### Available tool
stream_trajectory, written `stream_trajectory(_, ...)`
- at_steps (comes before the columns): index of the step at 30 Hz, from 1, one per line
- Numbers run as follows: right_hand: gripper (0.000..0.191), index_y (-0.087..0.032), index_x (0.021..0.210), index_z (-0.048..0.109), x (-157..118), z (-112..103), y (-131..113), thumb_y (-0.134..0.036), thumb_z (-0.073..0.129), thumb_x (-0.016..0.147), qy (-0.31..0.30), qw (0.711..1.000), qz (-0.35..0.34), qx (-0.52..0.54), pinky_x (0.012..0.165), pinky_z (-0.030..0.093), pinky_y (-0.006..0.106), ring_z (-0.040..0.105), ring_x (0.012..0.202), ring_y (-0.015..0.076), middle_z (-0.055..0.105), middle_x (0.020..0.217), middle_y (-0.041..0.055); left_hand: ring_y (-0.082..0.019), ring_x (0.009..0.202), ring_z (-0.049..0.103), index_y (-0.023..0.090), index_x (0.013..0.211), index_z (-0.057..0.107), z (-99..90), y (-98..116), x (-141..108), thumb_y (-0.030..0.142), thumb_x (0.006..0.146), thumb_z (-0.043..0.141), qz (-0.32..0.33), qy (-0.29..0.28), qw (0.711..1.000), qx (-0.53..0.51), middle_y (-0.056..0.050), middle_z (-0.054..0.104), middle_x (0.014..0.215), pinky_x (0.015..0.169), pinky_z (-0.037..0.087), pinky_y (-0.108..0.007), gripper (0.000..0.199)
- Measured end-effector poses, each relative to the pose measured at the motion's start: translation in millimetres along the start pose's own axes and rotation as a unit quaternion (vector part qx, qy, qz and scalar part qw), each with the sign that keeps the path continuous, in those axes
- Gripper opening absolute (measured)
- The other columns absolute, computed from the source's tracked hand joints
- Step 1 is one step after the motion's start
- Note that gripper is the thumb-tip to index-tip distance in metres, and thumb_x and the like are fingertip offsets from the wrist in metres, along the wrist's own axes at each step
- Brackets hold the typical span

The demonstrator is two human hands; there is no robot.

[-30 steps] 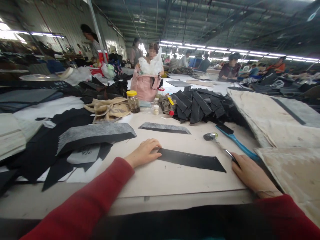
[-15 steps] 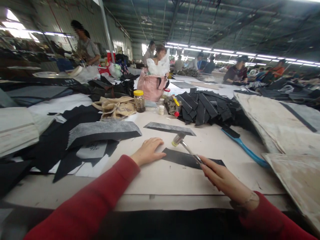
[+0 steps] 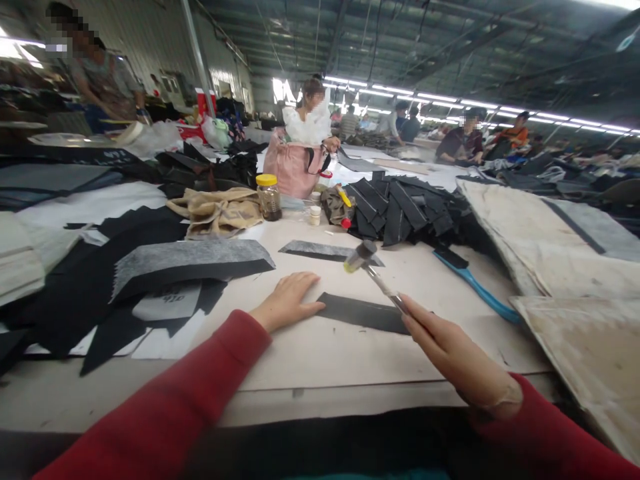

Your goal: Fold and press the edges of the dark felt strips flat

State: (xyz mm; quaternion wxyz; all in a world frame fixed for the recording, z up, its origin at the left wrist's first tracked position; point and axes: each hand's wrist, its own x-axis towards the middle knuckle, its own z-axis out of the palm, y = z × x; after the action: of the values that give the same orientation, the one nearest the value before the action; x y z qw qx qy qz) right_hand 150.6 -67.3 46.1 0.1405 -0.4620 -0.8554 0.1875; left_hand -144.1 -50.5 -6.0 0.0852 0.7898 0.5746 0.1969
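Observation:
My right hand (image 3: pixel 450 343) is wrapped round the handle of a small hammer (image 3: pixel 383 283), whose two-faced head hangs above a dark fabric strip (image 3: pixel 363 313). The strip lies flat on the pale work board (image 3: pixel 325 360). My left hand (image 3: pixel 290 303) rests on the board with fingers spread, its thumb at the strip's left end. Beyond lies a second strip (image 3: pixel 320 251) with a grey fuzzy face. Left of my left hand, a larger grey and black piece (image 3: pixel 200 260) lies over dark cut fabric.
A yellow-lidded jar (image 3: pixel 270 200), a tan cloth (image 3: pixel 215 210) and a pile of dark strips (image 3: pixel 400 207) stand along the back. A blue-handled brush (image 3: pixel 483 290) lies right, beside stiff pale sheets (image 3: pixel 550 247). Several people work beyond.
The hammer head has risen slightly relative to the strip, still in my right hand. The whole view has shifted a little. A person at the back now holds a dark piece.

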Motion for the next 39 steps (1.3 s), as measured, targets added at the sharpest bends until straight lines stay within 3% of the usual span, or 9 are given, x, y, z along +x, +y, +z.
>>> stream_trajectory(5, 0.046, -0.024, 0.132, 0.039, -22.2, -9.6, 18.4, -0.034, 0.034, 0.088, -0.071, 0.997, 0.009, 0.006, 0.092, 0.044, 0.035, 0.054, 0.109, 0.0204, 0.055, 0.123, 0.003, -0.024, 0.118, 0.041, 0.018, 0.12, 0.045, -1.5, 1.6, 1.1, 0.046, 0.076, 0.053, 0.003, -0.008, 1.0, 0.006, -0.01, 0.047, 0.127, 0.099, 0.033, -0.04, 0.052)
stream_trajectory(10, 0.048, -0.023, 0.133, 0.038, -35.2, -21.9, 30.4, -0.034, 0.037, 0.087, 0.028, 0.999, 0.045, -0.011, 0.1, 0.036, 0.038, 0.043, 0.119, 0.0211, 0.047, 0.13, 0.003, -0.024, 0.117, 0.042, 0.02, 0.118, 0.047, 0.7, -1.9, 1.8, 0.048, 0.077, 0.051, 0.013, -0.003, 1.0, 0.006, -0.009, 0.048, 0.126, 0.099, 0.032, -0.04, 0.05)
stream_trajectory(15, 0.045, -0.023, 0.129, 0.044, -56.6, -28.8, 46.9, -0.035, 0.038, 0.087, -0.021, 0.997, 0.069, -0.028, 0.098, 0.039, 0.036, 0.047, 0.115, 0.021, 0.051, 0.126, 0.0022, -0.024, 0.117, 0.042, 0.021, 0.116, 0.048, 2.0, -3.3, 2.6, 0.048, 0.077, 0.05, 0.009, -0.007, 1.0, 0.012, -0.008, 0.048, 0.126, 0.099, 0.032, -0.041, 0.047)
stream_trajectory(20, 0.051, -0.018, 0.132, 0.039, -79.2, -38.9, 65.3, -0.04, 0.036, 0.086, 0.064, 0.988, 0.12, -0.08, 0.102, 0.034, 0.036, 0.041, 0.12, 0.0216, 0.044, 0.132, 0.0046, -0.023, 0.117, 0.042, 0.02, 0.116, 0.049, 0.3, -0.8, 4.1, 0.048, 0.077, 0.05, 0.003, -0.014, 1.0, 0.016, -0.008, 0.048, 0.126, 0.099, 0.032, -0.04, 0.047)
stream_trajectory(23, 0.049, -0.021, 0.13, 0.042, -89.0, -42.1, 78.0, -0.038, 0.039, 0.085, 0.026, 0.988, 0.126, -0.09, 0.098, 0.039, 0.035, 0.048, 0.115, 0.0217, 0.05, 0.127, 0.0033, -0.023, 0.116, 0.042, 0.02, 0.115, 0.05, -0.3, 0.5, 4.8, 0.047, 0.078, 0.049, -0.002, -0.02, 1.0, 0.02, -0.007, 0.048, 0.126, 0.098, 0.033, -0.04, 0.046)
stream_trajectory(25, 0.046, -0.024, 0.129, 0.044, -90.8, -48.3, 81.5, -0.039, 0.039, 0.085, 0.011, 0.987, 0.13, -0.094, 0.097, 0.041, 0.036, 0.051, 0.112, 0.0222, 0.052, 0.124, 0.0018, -0.023, 0.116, 0.043, 0.021, 0.115, 0.05, 0.1, 0.3, 5.1, 0.048, 0.078, 0.048, -0.004, -0.019, 1.0, 0.024, -0.007, 0.049, 0.125, 0.098, 0.033, -0.04, 0.046)
stream_trajectory(30, 0.05, -0.021, 0.132, 0.04, -94.4, -58.5, 78.3, -0.038, 0.038, 0.085, 0.101, 0.98, 0.117, -0.125, 0.1, 0.037, 0.04, 0.044, 0.118, 0.0252, 0.046, 0.13, 0.0038, -0.023, 0.115, 0.043, 0.02, 0.115, 0.05, 1.7, -1.1, 5.3, 0.048, 0.078, 0.048, 0.004, -0.013, 1.0, 0.025, -0.007, 0.049, 0.125, 0.098, 0.033, -0.039, 0.046)
stream_trajectory(35, 0.048, -0.025, 0.131, 0.042, -107.1, -45.8, 88.6, -0.042, 0.036, 0.086, -0.026, 0.982, 0.138, -0.123, 0.097, 0.041, 0.034, 0.048, 0.114, 0.0217, 0.049, 0.128, -0.001, -0.023, 0.115, 0.043, 0.021, 0.114, 0.052, 2.1, -1.0, 4.6, 0.045, 0.077, 0.05, 0.002, -0.014, 1.0, 0.024, -0.006, 0.049, 0.124, 0.097, 0.034, -0.039, 0.044)
stream_trajectory(39, 0.05, -0.025, 0.132, 0.041, -87.6, -46.1, 101.3, -0.045, 0.034, 0.086, 0.032, 0.976, 0.159, -0.148, 0.094, 0.043, 0.035, 0.049, 0.114, 0.0228, 0.05, 0.127, 0.0001, -0.022, 0.115, 0.043, 0.025, 0.11, 0.055, 0.2, 2.4, 3.7, 0.042, 0.079, 0.049, 0.019, -0.016, 1.0, 0.006, -0.004, 0.05, 0.124, 0.097, 0.034, -0.038, 0.036)
